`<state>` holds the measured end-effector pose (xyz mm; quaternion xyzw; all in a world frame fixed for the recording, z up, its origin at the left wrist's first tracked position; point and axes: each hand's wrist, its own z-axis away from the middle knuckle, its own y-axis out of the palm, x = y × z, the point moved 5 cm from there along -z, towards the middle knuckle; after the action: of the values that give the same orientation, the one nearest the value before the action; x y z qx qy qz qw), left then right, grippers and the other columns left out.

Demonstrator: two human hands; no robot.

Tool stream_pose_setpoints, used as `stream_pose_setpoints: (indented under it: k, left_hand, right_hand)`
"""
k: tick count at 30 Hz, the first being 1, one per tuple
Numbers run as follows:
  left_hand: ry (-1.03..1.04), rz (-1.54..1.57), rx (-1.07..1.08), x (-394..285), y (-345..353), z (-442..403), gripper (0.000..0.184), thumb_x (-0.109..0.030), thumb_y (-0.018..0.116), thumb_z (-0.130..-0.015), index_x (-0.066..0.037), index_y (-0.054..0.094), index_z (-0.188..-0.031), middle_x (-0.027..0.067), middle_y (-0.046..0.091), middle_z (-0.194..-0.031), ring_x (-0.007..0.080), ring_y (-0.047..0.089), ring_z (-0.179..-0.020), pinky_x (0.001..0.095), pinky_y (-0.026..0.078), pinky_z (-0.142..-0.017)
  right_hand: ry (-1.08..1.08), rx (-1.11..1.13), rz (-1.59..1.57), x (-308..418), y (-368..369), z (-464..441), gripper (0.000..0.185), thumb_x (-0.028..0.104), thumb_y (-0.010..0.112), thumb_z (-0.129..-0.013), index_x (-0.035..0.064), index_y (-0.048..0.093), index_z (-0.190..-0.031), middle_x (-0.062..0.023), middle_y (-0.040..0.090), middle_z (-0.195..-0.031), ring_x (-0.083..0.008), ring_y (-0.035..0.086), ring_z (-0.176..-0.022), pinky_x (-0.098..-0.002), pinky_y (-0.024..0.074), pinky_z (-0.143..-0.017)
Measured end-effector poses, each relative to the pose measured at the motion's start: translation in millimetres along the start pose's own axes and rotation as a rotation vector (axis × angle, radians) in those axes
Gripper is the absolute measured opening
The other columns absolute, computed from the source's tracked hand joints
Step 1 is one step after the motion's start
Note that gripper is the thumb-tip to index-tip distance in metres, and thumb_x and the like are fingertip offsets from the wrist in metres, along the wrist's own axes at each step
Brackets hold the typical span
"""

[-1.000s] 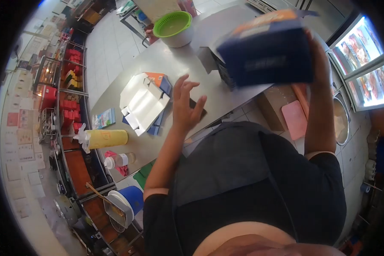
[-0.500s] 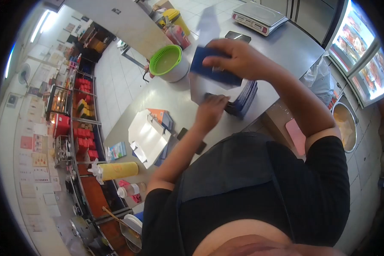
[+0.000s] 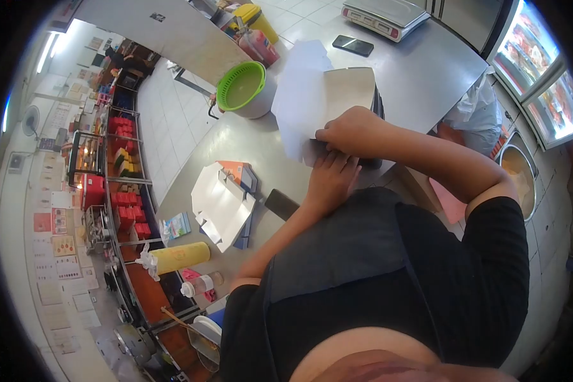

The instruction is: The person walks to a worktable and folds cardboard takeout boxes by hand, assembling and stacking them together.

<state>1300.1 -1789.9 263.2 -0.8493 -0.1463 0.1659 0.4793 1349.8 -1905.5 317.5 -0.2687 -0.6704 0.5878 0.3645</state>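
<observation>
Step in hand looks like folding carton edge — both hands meet at near corner of pale opened carton (image 3: 302, 95) on bench (image 3: 426, 76). Right hand (image 3: 358, 132): fingers bent, pinching corner. Left hand (image 3: 330, 183): fingers against same corner; grip or mere press, cannot tell. Next move probably calls for firm, even pressure along crease. Carton: thin matte card, white, angular, broad flaps. Dark stack (image 3: 379, 105) alongside, edges layered. Bench metal, smooth, dull sheen. Second white carton (image 3: 221, 207) apart — glossy, tabbed.
</observation>
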Motion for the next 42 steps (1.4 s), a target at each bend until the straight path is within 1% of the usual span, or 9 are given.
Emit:
stream_pose_setpoints:
  k: [4,10,15,17,21,24,27,34,42]
  left_hand:
    - [-0.005,0.008,-0.077,2.5,-2.5,0.8,0.025,-0.017,0.074,-0.088,-0.005,0.068,-0.11,0.01,0.065,-0.108,0.028,0.062,-0.104,0.0441,0.044,-0.09]
    - [-0.068,0.059,-0.095,6.1,-7.3,-0.7,0.023,-0.014,0.077,-0.087,-0.006,0.069,-0.107,0.0092,0.068,-0.1,0.0286,0.064,-0.091,0.0446,0.046,-0.085]
    - [-0.1,0.075,-0.154,14.3,-9.1,3.6,0.025,-0.012,0.078,-0.085,-0.006,0.07,-0.107,0.0104,0.067,-0.097,0.0309,0.064,-0.09,0.046,0.047,-0.081]
    - [-0.11,0.08,-0.175,14.6,-13.5,3.4,0.022,-0.011,0.077,-0.085,-0.005,0.071,-0.105,0.0113,0.067,-0.096,0.0316,0.064,-0.089,0.0465,0.048,-0.081]
    - [-0.09,0.071,-0.188,17.8,-12.0,9.3,0.021,-0.012,0.077,-0.083,-0.007,0.072,-0.104,0.0091,0.069,-0.098,0.031,0.066,-0.094,0.0444,0.049,-0.084]
    - [-0.112,0.023,-0.192,16.1,-17.6,8.3,0.021,-0.011,0.072,-0.084,-0.009,0.073,-0.105,0.008,0.07,-0.101,0.0295,0.067,-0.102,0.0504,0.047,-0.103]
    - [-0.106,0.006,-0.178,19.7,-14.1,11.1,0.021,-0.011,0.071,-0.083,-0.01,0.073,-0.104,0.0071,0.071,-0.104,0.0282,0.067,-0.108,0.0513,0.044,-0.112]
    - [-0.134,-0.002,-0.084,29.7,-6.6,18.6,0.024,-0.011,0.07,-0.083,-0.012,0.073,-0.107,0.0049,0.071,-0.103,0.026,0.066,-0.106,0.0493,0.044,-0.109]
    - [-0.061,-0.006,-0.186,32.1,-6.8,29.4,0.027,-0.008,0.069,-0.082,-0.013,0.073,-0.108,0.0049,0.071,-0.107,0.0254,0.065,-0.108,0.0486,0.043,-0.104]
  right_hand:
    - [0.005,0.014,-0.022,2.9,4.1,3.1,0.031,0.021,0.067,-0.092,0.0103,0.063,-0.121,-0.0119,0.074,-0.089,-0.0354,0.073,-0.082,-0.0465,0.056,-0.067]
    - [0.041,0.137,-0.045,2.2,-5.8,9.7,0.038,0.018,0.065,-0.09,0.0091,0.059,-0.126,-0.0159,0.073,-0.086,-0.0374,0.073,-0.081,-0.0485,0.0559,-0.068]
    - [0.052,0.163,0.046,4.9,0.6,9.1,0.043,0.017,0.065,-0.089,0.0059,0.057,-0.13,-0.0148,0.075,-0.088,-0.0379,0.075,-0.082,-0.0495,0.0568,-0.067]
    - [0.017,0.066,0.078,10.9,5.0,9.7,0.042,0.017,0.064,-0.09,0.004,0.056,-0.129,-0.0142,0.074,-0.087,-0.0368,0.075,-0.08,-0.0488,0.0569,-0.064]
    - [-0.006,-0.01,0.121,16.9,11.0,10.1,0.039,0.018,0.061,-0.092,0.0024,0.055,-0.128,-0.0123,0.074,-0.085,-0.0341,0.075,-0.072,-0.0463,0.0565,-0.058]
    - [0.017,-0.125,0.129,19.0,14.4,9.9,0.039,0.018,0.06,-0.093,0.0027,0.054,-0.128,-0.0109,0.074,-0.084,-0.0322,0.074,-0.069,-0.0446,0.0559,-0.054]
    - [0.045,-0.123,0.121,18.7,16.8,10.0,0.039,0.019,0.062,-0.092,0.0034,0.053,-0.127,-0.0109,0.074,-0.08,-0.0304,0.074,-0.068,-0.0433,0.0555,-0.053]
    - [0.01,-0.055,0.191,24.8,-4.0,5.4,0.035,0.02,0.064,-0.091,0.0058,0.055,-0.123,-0.0063,0.073,-0.071,-0.028,0.073,-0.062,-0.0408,0.0537,-0.052]
    - [0.037,-0.181,0.267,33.8,19.4,0.6,0.036,0.022,0.064,-0.092,0.0056,0.057,-0.123,-0.0054,0.074,-0.079,-0.0245,0.075,-0.066,-0.0389,0.0553,-0.055]
